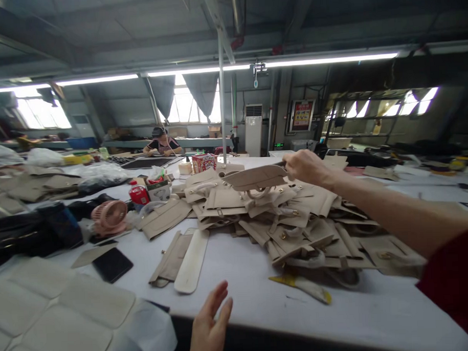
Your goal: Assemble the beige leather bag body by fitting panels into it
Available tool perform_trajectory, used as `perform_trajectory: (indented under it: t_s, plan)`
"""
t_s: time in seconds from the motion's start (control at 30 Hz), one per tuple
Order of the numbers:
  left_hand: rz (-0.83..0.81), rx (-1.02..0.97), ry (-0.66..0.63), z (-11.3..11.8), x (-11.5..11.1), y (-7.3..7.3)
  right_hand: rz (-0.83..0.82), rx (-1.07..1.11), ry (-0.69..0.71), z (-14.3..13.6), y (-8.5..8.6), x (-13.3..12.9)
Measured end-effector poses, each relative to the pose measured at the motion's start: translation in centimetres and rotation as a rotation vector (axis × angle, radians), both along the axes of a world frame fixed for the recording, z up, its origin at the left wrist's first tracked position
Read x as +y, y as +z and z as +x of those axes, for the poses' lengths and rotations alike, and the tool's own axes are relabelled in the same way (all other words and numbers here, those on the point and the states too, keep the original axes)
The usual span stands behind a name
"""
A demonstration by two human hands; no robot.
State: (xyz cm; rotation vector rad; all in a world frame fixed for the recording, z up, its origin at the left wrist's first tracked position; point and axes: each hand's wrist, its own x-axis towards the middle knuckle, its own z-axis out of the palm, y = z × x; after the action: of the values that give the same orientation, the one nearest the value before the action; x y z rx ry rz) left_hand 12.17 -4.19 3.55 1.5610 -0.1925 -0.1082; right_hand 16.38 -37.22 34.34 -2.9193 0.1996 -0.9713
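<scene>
Overhead, right hand (306, 166) gripping beige panel (255, 178)

Room: I am in a workshop under a dark sloped ceiling (109, 26) with beams.
Light: long strip lights (330, 59) run across above me.
Windows: bright windows (185, 105) with grey curtains (202, 92) on the far wall; more at left (42, 113).
Furniture: a white worktable (261, 307) before me, a metal pole (222, 94) rising from it.
Far wall: a white air-conditioning unit (253, 130), a red poster (301, 115).
Person: someone seated at a distant bench (161, 142).
</scene>
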Motion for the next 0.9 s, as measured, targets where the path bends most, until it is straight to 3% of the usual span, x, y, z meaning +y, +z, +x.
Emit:
perform_trajectory:
  t_s: [0.07, 0.17, 0.23, 0.33, 0.47, 0.63, 0.7, 0.8, 0.9]
  plan:
    - [-0.260, 0.117, -0.047, 0.0, -1.4, 3.3, -0.063, -0.030, 0.039, -4.9, 0.9, 1.3]
    - [-0.579, 0.306, -0.092, -1.1, -3.0, 7.3, -0.022, -0.051, 0.143, -12.7, 0.2, 4.0]
    - [-0.708, 0.377, -0.148, -2.9, -3.1, 8.9, 0.066, -0.016, 0.230, -17.6, -1.4, 6.0]
    - [-0.775, 0.456, -0.185, -6.6, -2.0, 9.6, 0.201, 0.047, 0.285, -23.8, -4.4, 8.9]
    - [-0.757, 0.651, -0.136, -10.8, 0.9, 8.4, 0.510, 0.172, 0.265, -29.2, -7.9, 11.3]
    - [-0.684, 0.657, 0.232, -14.9, 4.6, 4.1, 0.951, 0.235, 0.225, -32.0, -11.1, 12.6]
    - [-0.680, 0.762, 0.285, -17.0, 5.4, 2.4, 1.138, 0.298, 0.248, -32.6, -12.5, 13.2]
    - [-0.743, 1.038, 0.045, -20.2, 5.6, 0.9, 1.364, 0.396, 0.268, -33.8, -14.9, 14.3]
    - [-0.818, 1.095, -0.261, -22.3, 5.1, 0.4, 1.430, 0.429, 0.255, -35.3, -16.8, 14.9]
